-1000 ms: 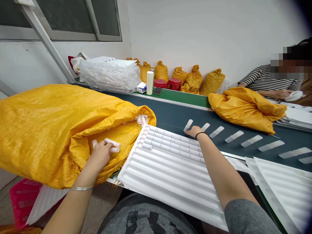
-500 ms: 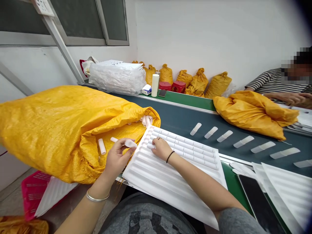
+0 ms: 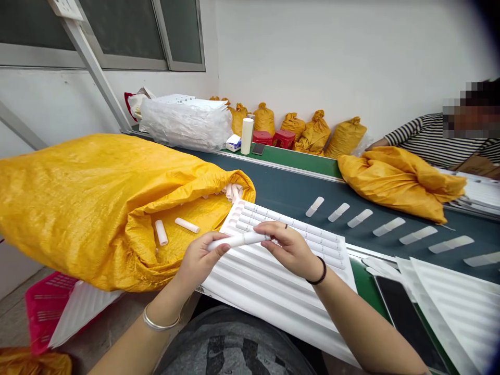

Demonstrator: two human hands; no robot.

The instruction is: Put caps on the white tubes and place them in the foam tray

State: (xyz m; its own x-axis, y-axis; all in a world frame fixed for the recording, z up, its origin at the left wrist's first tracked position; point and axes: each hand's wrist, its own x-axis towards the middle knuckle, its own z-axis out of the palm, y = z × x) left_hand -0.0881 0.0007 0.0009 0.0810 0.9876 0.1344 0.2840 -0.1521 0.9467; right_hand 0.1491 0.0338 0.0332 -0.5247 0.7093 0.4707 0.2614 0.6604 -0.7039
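Observation:
My left hand (image 3: 202, 259) is closed around a smooth white tube (image 3: 231, 242), thumb along its near side. My right hand (image 3: 291, 247) pinches a second white tube (image 3: 253, 237) with thumb and fingers. The two tubes meet end to end in one nearly level line, with a visible seam between them. Both hands are above a white ribbed tray (image 3: 273, 297), whose far grooves hold rows of white tubes with small dark marks. Left of the tray, a yellow woven sack (image 3: 97, 177) lies open, with loose white tubes (image 3: 187, 225) on its mouth.
A row of translucent tubes (image 3: 360, 218) lies on the dark conveyor belt (image 3: 281, 187). A phone (image 3: 408, 317) and more white trays (image 3: 461, 297) are at right. Across the belt sits a person in a striped sleeve (image 3: 410, 130) behind another yellow sack (image 3: 402, 182).
My right hand has lifted from the tray's rows with a tube and come toward my left hand. My left hand has moved right from the sack's mouth, and the two tubes now meet.

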